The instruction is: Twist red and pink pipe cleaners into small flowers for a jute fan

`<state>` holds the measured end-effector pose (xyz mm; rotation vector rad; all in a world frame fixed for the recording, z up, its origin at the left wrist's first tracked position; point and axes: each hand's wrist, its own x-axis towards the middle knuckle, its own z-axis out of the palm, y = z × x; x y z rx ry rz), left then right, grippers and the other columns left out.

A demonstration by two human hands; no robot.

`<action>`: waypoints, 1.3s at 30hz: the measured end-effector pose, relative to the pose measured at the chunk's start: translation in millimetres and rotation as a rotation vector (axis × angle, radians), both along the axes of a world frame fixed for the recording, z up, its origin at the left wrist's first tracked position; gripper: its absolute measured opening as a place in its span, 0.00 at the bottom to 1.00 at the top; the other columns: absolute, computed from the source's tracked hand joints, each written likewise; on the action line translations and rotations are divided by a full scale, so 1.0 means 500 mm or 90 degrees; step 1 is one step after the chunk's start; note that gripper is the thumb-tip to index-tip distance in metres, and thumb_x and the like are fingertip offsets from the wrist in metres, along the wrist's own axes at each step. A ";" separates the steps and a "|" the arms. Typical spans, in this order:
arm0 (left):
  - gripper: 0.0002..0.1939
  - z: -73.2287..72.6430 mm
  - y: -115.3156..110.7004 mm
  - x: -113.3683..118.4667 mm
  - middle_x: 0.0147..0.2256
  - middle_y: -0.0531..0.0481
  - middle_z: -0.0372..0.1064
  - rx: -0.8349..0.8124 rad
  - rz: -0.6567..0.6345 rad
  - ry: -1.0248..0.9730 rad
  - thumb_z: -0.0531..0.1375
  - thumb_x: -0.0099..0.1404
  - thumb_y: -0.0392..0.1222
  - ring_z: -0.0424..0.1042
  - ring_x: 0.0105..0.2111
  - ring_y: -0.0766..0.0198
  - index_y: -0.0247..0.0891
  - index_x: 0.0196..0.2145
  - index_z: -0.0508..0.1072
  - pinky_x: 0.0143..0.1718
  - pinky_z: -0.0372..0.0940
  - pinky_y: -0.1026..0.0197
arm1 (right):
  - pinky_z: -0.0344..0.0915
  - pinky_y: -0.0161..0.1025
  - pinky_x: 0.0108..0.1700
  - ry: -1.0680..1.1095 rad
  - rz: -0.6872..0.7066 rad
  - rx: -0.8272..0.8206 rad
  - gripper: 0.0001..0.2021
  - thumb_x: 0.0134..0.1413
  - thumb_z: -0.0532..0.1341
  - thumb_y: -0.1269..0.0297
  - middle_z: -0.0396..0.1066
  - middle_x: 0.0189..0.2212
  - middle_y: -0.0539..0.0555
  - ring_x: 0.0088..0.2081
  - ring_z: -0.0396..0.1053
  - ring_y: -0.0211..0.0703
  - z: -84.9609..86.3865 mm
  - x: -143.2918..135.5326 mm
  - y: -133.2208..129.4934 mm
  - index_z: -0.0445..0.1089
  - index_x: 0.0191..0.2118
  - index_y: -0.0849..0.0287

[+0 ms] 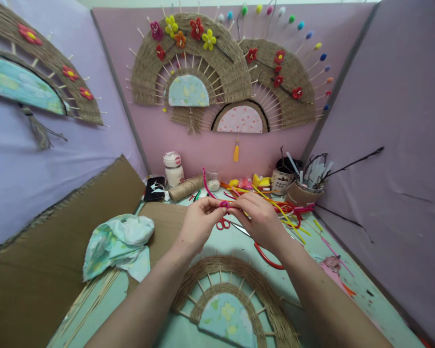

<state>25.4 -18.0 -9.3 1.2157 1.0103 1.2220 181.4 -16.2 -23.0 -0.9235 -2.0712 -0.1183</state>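
Note:
Between both hands, above the table, is a magenta pipe cleaner (207,183) with a small curled loop at its lower end and its free end standing up. My left hand (199,220) pinches the loop from the left. From the right, the fingertips of my right hand (259,217) press on the same looped part. Under the hands lie small red-handled scissors (223,223) and a larger pair with red handles (268,257), partly hidden by my right hand. Nearer to me, a woven twine fan (221,290) with a floral cloth centre lies flat between my forearms.
Crumpled floral cloth (119,244), thin sticks and cardboard (163,222) lie left. Behind are a white bottle (173,169), a twine roll (186,188) and a cup of beads (213,181). Colourful pipe cleaners (290,212) and containers of twigs (304,191) stand right. Decorated fans (143,72) hang behind.

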 end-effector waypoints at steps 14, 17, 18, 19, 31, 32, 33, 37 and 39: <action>0.04 -0.047 0.021 0.004 0.28 0.50 0.73 0.160 0.033 0.163 0.60 0.55 0.37 0.71 0.28 0.65 0.35 0.29 0.73 0.31 0.66 0.63 | 0.57 0.36 0.33 0.052 -0.056 -0.203 0.07 0.56 0.55 0.69 0.66 0.27 0.52 0.30 0.62 0.39 0.000 -0.007 -0.004 0.65 0.27 0.60; 0.04 -0.052 0.015 0.007 0.29 0.49 0.73 0.267 0.073 0.274 0.58 0.57 0.34 0.71 0.30 0.65 0.36 0.29 0.72 0.34 0.66 0.62 | 0.53 0.34 0.28 0.158 -0.054 -0.334 0.07 0.52 0.55 0.68 0.63 0.22 0.48 0.25 0.58 0.35 -0.004 -0.009 0.001 0.63 0.24 0.60; 0.04 -0.053 0.012 0.009 0.30 0.49 0.73 0.322 0.086 0.314 0.57 0.57 0.32 0.71 0.31 0.64 0.36 0.30 0.72 0.35 0.66 0.62 | 0.52 0.33 0.26 0.206 -0.046 -0.391 0.07 0.50 0.55 0.68 0.61 0.20 0.47 0.23 0.56 0.34 -0.005 -0.009 0.003 0.62 0.23 0.60; 0.05 -0.055 0.008 0.010 0.31 0.48 0.73 0.383 0.095 0.351 0.56 0.58 0.31 0.71 0.33 0.64 0.36 0.31 0.72 0.37 0.66 0.61 | 0.50 0.32 0.24 0.262 -0.028 -0.458 0.07 0.49 0.56 0.67 0.58 0.18 0.45 0.22 0.54 0.33 -0.007 -0.008 0.006 0.61 0.22 0.60; 0.06 -0.028 0.017 0.000 0.28 0.49 0.73 0.055 0.042 0.083 0.62 0.53 0.39 0.70 0.28 0.65 0.35 0.29 0.72 0.31 0.64 0.64 | 0.56 0.33 0.26 0.399 0.075 -0.464 0.09 0.52 0.58 0.59 0.63 0.27 0.49 0.25 0.57 0.33 -0.004 0.000 0.010 0.66 0.35 0.59; 0.07 -0.024 0.020 -0.002 0.27 0.49 0.72 0.005 0.030 0.042 0.64 0.51 0.40 0.70 0.28 0.66 0.35 0.28 0.72 0.30 0.63 0.65 | 0.60 0.34 0.30 0.332 0.059 -0.377 0.10 0.52 0.58 0.61 0.65 0.31 0.51 0.29 0.61 0.36 -0.001 0.001 0.007 0.66 0.40 0.59; 0.08 -0.021 0.021 -0.003 0.26 0.50 0.72 -0.027 0.020 0.011 0.65 0.50 0.40 0.70 0.27 0.67 0.34 0.27 0.71 0.29 0.62 0.66 | 0.62 0.36 0.35 0.262 0.052 -0.298 0.11 0.53 0.59 0.63 0.66 0.35 0.53 0.33 0.63 0.38 0.001 0.002 0.004 0.66 0.43 0.58; 0.10 -0.015 0.017 -0.004 0.23 0.52 0.70 -0.066 -0.010 -0.032 0.66 0.47 0.40 0.69 0.26 0.68 0.34 0.26 0.72 0.27 0.60 0.67 | 0.62 0.42 0.46 0.063 0.058 -0.104 0.11 0.56 0.56 0.69 0.65 0.41 0.56 0.43 0.64 0.44 0.006 0.007 -0.001 0.66 0.46 0.57; 0.09 -0.014 0.015 -0.005 0.23 0.52 0.70 -0.067 -0.017 -0.025 0.66 0.47 0.40 0.68 0.24 0.69 0.34 0.26 0.72 0.27 0.60 0.67 | 0.63 0.42 0.46 0.020 0.060 -0.064 0.10 0.58 0.54 0.69 0.66 0.40 0.57 0.43 0.64 0.44 0.006 0.009 0.001 0.67 0.45 0.57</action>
